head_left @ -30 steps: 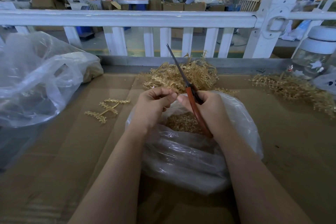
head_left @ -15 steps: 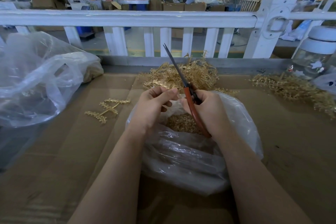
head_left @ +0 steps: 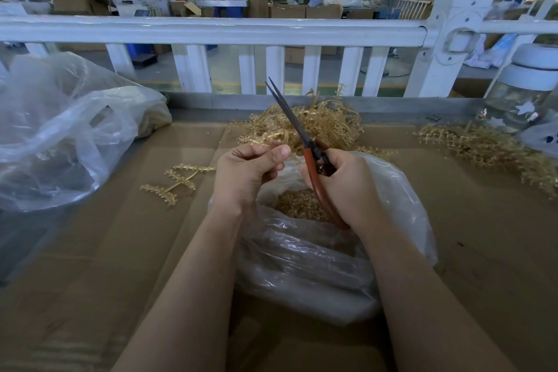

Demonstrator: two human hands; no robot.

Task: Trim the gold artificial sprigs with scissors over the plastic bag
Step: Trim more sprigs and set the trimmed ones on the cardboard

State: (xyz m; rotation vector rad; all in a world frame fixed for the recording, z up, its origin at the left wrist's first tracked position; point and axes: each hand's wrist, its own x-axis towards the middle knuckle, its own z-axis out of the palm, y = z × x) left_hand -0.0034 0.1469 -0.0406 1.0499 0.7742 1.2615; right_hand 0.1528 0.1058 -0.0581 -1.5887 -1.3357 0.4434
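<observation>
A plastic bag (head_left: 317, 266) lies on the cardboard-covered table (head_left: 90, 266) near the middle of its near half, mouth toward the far edge, with a heap of trimmings (head_left: 302, 207) in it. Both hands are above the bag's mouth: the left hand (head_left: 244, 172) on the left, the right hand (head_left: 347, 184) on the right with the scissors (head_left: 305, 142), whose blades point toward the far edge. Behind the hands, at the middle of the far edge, lies a pile of sprigs (head_left: 326, 124). A second pile (head_left: 489, 148) lies toward the far right corner, before a jar (head_left: 525, 90). A single sprig (head_left: 178, 181) lies left of the bag. A large bag (head_left: 60, 130) fills the far left corner. A railing (head_left: 211, 30) runs behind the far edge.
</observation>
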